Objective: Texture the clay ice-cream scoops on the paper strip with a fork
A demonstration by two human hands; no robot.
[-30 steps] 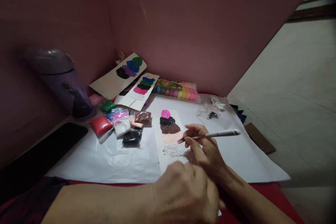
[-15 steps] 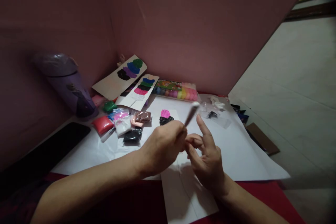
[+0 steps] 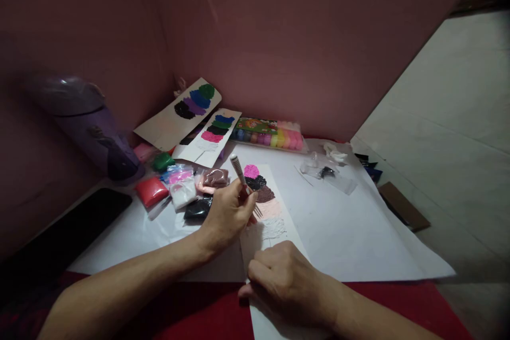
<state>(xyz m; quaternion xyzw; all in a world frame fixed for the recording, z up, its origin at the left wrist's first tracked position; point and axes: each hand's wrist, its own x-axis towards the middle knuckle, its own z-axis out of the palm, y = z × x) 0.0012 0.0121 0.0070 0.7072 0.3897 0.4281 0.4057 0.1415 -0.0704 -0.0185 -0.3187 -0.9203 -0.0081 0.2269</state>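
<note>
Head view: a red packet [image 3: 152, 193] and a black packet [image 3: 196, 211], the latter partly hidden by the left hand [image 3: 227, 218], lie left of the card strip [image 3: 253, 244]. Left-hand fingers pinch a fork [image 3: 239, 172] over the strip's coloured bands, its long axis slanting, tines down-right, handle up-left; the right hand [image 3: 289, 284], fingers curled, overlies the near part, contact unclear.

This looks like a home: pink walls [image 3: 255, 37] meet in a plain room corner. A purple bottle [image 3: 98, 138] stands by the left edge of a white sheet [image 3: 358, 239], bright craft packets [image 3: 151, 192] lie near that edge, and a colour-banded card [image 3: 270, 208] crosses the sheet's near edge.
</note>
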